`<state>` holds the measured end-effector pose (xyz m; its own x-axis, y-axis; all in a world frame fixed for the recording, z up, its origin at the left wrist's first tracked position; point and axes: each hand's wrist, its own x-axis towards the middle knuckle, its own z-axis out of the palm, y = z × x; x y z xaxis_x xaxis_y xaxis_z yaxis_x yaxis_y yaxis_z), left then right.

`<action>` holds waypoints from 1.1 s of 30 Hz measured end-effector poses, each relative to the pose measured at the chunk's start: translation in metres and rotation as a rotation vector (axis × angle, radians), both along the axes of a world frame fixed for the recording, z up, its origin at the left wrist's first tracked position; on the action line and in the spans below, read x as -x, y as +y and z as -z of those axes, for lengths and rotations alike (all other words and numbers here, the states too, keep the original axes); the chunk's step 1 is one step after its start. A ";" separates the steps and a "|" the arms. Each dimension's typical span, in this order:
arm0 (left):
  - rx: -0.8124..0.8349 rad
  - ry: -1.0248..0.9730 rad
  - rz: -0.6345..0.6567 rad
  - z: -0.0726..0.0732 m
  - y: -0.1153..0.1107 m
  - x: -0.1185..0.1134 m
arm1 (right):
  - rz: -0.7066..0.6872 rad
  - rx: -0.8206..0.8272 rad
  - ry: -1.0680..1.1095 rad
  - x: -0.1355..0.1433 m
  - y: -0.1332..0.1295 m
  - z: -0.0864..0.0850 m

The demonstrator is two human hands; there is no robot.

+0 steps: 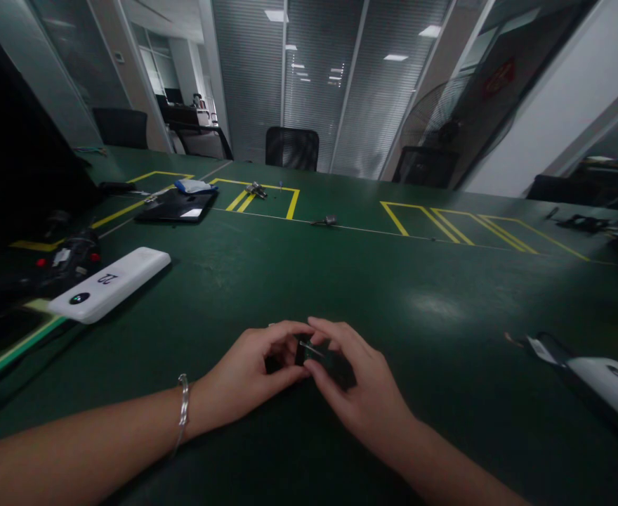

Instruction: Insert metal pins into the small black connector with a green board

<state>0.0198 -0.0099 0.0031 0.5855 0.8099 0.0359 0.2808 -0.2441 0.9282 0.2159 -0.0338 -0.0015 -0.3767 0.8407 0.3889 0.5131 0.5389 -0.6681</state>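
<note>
My left hand point(253, 358), with a silver bracelet at the wrist, curls its thumb and fingers around a small dark part point(301, 350). A thin, light metal-looking strip point(312, 347) shows at that part, towards my right hand point(364, 376). The right hand's thumb and fingertips close in on the same part from the other side, and the fingertips of both hands meet there. The part's exact kind is too dark and too covered to tell. Both hands are low over the green tabletop point(267, 281), near its front middle.
A white power bank point(116, 281) marked 22 lies left, beside a black device point(74, 256) with red knobs. Further back are a black tablet-like slab point(177, 207), small metal parts point(256, 190) and a dark small piece point(330, 220). Another white power bank point(612, 383) lies right, with a cable.
</note>
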 end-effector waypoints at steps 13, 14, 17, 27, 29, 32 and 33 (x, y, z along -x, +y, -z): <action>-0.007 -0.012 0.004 0.000 0.000 -0.001 | 0.012 -0.012 0.012 0.000 0.000 0.001; 0.000 -0.013 0.004 0.000 0.000 -0.001 | 0.012 -0.016 0.013 0.000 0.000 0.001; 0.014 -0.016 0.001 0.001 0.000 -0.001 | 0.003 -0.029 0.018 0.000 -0.001 0.001; 0.022 -0.014 0.003 0.000 0.000 0.000 | -0.014 -0.031 -0.006 -0.001 0.000 -0.001; 0.024 -0.010 0.004 -0.001 0.000 0.001 | -0.015 -0.026 -0.007 -0.001 0.001 -0.001; 0.032 0.001 0.003 -0.002 0.000 0.001 | -0.021 -0.023 -0.011 -0.001 0.001 0.000; 0.034 0.002 0.003 -0.002 0.000 0.001 | -0.024 -0.021 -0.012 -0.001 0.001 0.001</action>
